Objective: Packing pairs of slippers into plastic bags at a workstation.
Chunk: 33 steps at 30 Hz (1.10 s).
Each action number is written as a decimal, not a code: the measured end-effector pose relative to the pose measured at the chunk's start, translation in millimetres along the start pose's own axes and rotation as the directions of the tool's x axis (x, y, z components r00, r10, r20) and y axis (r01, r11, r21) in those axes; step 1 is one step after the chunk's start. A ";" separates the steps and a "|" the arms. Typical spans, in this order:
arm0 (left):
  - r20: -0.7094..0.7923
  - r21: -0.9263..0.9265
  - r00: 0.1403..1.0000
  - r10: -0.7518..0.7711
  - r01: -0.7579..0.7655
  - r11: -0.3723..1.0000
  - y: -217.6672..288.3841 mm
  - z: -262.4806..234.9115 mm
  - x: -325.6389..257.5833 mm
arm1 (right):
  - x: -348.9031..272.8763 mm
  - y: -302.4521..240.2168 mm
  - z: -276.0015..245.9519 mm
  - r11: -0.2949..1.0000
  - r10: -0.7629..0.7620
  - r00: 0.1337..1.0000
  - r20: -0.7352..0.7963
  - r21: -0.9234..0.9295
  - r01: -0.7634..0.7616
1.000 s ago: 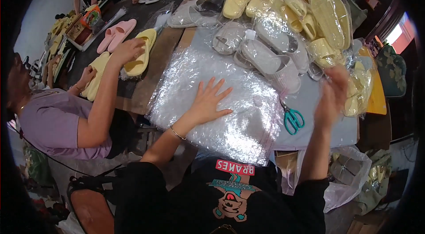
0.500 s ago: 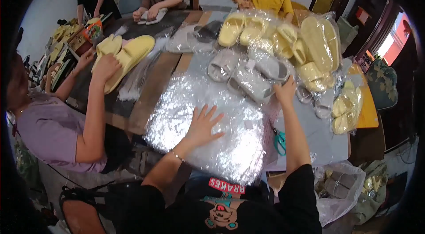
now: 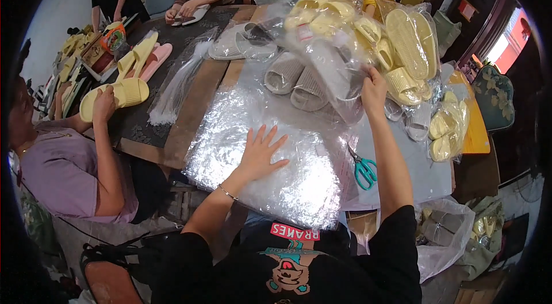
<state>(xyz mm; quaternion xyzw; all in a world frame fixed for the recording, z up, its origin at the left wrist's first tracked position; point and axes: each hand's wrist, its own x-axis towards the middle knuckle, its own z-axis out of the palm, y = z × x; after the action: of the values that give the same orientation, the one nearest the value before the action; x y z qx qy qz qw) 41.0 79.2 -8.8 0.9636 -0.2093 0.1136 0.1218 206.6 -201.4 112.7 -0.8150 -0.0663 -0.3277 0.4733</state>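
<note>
Table: grey-topped under my remote eye, crowded with wrapped footwear.
Bagged grey slippers: blurred, right before the yellow slippers.
Right hand: I'm pinching that bag's edge.
Left hand: fingers spread flat on clear plastic.
Scissors: teal-handled, beside my right forearm.

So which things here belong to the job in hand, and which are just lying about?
In the job, it seems:
bagged grey slippers, gripped by the right hand
clear plastic, under the flat left hand

Lying about, apart from both hands:
teal-handled scissors
bagged yellow slippers at the table's right
flowered chair
</note>
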 end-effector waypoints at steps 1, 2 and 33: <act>-0.001 -0.078 0.999 -0.040 0.040 0.996 -4.6 3.4 -0.6 | -1.9 -19.1 -4.3 0.996 -0.023 0.992 0.122 0.089 0.012; -0.001 -0.158 0.997 -0.076 0.075 0.985 -10.0 8.8 -0.2 | -3.3 -34.9 -9.6 0.985 -0.056 0.970 0.237 0.174 0.014; -0.031 -0.889 0.604 -0.797 0.348 0.298 -40.2 -83.0 -76.5 | -211.3 -54.9 -102.9 0.853 0.476 0.340 0.811 -0.332 -0.403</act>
<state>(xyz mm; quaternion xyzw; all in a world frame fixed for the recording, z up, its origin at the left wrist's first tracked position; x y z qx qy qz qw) -23.5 166.8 41.4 0.7340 0.1756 0.1800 0.6309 -28.9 -212.7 61.3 -0.8676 -0.0635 0.2706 0.4123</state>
